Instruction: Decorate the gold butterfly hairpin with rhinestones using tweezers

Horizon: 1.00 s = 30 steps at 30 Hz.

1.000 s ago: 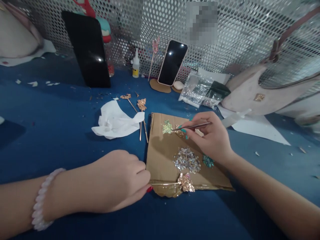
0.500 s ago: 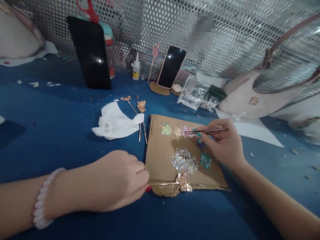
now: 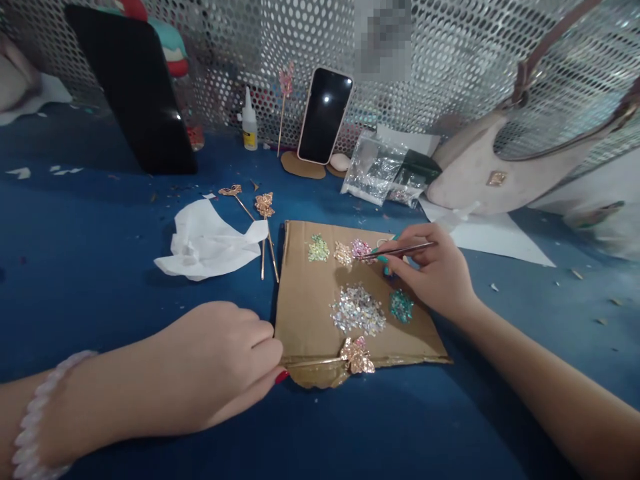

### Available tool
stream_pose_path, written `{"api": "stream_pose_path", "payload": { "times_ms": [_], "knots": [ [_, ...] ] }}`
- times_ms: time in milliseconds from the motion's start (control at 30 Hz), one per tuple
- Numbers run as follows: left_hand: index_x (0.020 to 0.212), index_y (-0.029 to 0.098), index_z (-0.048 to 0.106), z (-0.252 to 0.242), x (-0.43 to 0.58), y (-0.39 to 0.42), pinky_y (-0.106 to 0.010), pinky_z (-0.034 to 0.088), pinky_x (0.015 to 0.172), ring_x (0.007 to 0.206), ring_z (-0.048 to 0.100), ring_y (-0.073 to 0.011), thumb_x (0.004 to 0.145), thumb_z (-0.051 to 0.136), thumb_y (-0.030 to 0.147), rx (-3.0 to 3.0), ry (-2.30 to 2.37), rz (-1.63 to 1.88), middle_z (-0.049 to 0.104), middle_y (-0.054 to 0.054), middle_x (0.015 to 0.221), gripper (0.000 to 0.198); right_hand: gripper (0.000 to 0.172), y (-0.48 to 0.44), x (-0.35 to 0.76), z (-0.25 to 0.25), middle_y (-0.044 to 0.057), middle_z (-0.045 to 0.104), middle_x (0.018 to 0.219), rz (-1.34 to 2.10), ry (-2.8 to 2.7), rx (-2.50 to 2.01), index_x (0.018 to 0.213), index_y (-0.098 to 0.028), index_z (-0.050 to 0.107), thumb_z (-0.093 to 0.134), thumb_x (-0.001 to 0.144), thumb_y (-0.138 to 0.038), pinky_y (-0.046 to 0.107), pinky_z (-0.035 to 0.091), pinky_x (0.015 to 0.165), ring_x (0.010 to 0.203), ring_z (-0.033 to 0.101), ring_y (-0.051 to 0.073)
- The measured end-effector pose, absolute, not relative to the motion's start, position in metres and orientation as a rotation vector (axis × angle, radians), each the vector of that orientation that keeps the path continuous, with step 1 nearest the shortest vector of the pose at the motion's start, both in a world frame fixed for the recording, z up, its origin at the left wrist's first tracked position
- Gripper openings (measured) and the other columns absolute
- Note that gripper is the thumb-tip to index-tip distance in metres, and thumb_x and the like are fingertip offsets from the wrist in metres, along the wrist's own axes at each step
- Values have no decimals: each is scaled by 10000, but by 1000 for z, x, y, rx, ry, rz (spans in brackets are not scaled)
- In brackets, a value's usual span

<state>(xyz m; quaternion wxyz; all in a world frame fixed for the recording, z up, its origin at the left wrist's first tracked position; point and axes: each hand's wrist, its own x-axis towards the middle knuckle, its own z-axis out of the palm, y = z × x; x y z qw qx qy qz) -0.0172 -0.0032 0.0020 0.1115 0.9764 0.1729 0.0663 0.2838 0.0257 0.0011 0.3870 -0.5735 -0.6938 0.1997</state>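
Note:
My left hand [image 3: 215,367] is closed on the stem of a rose-gold hairpin [image 3: 357,355], whose leafy or butterfly-shaped head rests over the near edge of a cardboard sheet [image 3: 305,300]. A pair of tweezers [image 3: 407,249] is pinched in my right hand [image 3: 437,270], tips pointing left at the lower edge of a pink rhinestone pile [image 3: 361,249]. Whether the tips grip a stone is too small to tell. Also on the cardboard are green stones [image 3: 319,248], peach stones [image 3: 343,253], a large silvery pile [image 3: 358,309] and teal stones [image 3: 401,306].
Crumpled white paper [image 3: 210,243] lies left of the cardboard, partly over more hairpins [image 3: 265,204]. Behind stand a black tablet [image 3: 135,93], a glue bottle [image 3: 249,123] and a phone [image 3: 326,117]. Plastic packets [image 3: 375,170] and a handbag [image 3: 470,170] are at the back right.
The whole view has shifted, so things appear further left and slightly higher. The tweezers' tips have moved slightly to the lower edge of the pink pile. My left hand keeps its hold on the hairpin.

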Motion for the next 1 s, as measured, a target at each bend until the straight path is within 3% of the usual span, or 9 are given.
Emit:
{"api": "stream_pose_path", "payload": {
  "times_ms": [300,1000],
  "knots": [
    [642,197,470,3,-16,-3,-307,259,466,495,440,-164,878,422,187,2878,508,226,484,18,584,241,294,27,284,1,27,710,801,612,-1662,-1442,847,-242,443,689,686,-255,279,518,441,606,670,179],
    [661,215,470,3,-20,-11,-290,231,459,491,414,-163,817,423,145,2762,574,221,499,15,598,177,287,-19,271,16,-32,688,712,627,-1630,-1345,823,-273,468,645,695,-87,271,573,517,680,697,188]
  ]
}}
